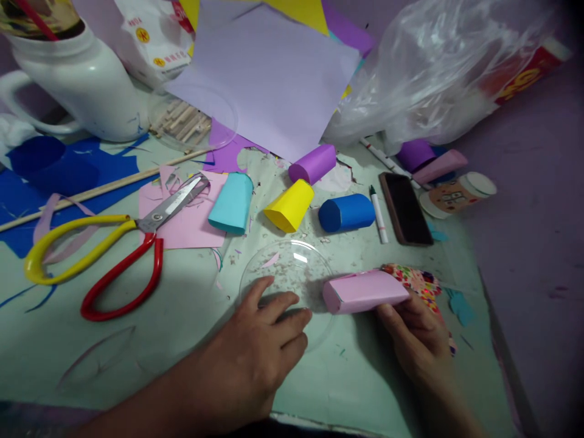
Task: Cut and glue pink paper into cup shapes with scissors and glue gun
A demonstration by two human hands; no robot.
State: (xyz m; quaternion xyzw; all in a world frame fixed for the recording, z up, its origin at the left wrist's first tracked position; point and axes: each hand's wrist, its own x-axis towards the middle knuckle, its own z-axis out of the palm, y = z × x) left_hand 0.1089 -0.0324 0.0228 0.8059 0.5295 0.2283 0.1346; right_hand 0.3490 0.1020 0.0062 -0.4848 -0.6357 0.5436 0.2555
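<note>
My right hand (417, 340) holds a pink paper tube (365, 292) by its right end, thumb in front and fingers behind. Over the near edge of a clear round plastic lid (255, 258) my left hand (269, 340) rests with its fingers spread, holding nothing. Beyond the lid lie more paper tubes: a light blue one (232, 204), a yellow one (292, 205), a blue one (347, 213) and a purple one (314, 164). Behind the pink tube is a patterned cloth item (422, 283), partly hidden by my right hand.
Large scissors (157, 219) with yellow and red handles lie open at left on pink paper (196, 234). A marker (378, 216), a phone (406, 210) and a paper cup (456, 194) are at right. A white mug (82, 79) and plastic bag (424, 67) stand behind.
</note>
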